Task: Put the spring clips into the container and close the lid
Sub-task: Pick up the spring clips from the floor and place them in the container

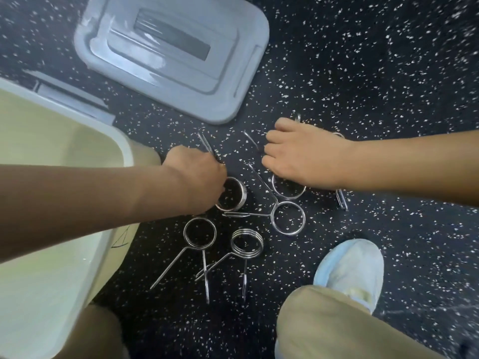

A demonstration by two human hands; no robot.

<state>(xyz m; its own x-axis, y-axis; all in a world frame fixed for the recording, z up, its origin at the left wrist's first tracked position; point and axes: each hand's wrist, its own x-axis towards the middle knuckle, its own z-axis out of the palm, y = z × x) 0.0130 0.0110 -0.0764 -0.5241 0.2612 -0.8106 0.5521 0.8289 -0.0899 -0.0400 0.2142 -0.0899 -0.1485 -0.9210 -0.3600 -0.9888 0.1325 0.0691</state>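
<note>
Nearest, loose spring clips (246, 244) on speckled floor (388, 73). Left, open cream container (124, 149), contents unseen. Left hand (199, 177) and right hand (298, 154) curled over clips, grip unclear. Farthest, grey lid (171, 53), off.

Spring clips (287, 221): bright, polished metal wire. Lid (172, 51): smooth grey plastic with a slight sheen. Container (51, 151): smooth cream plastic. Floor (375, 73): matt black, white-speckled. Shoe (350, 268): pale cloth.
</note>
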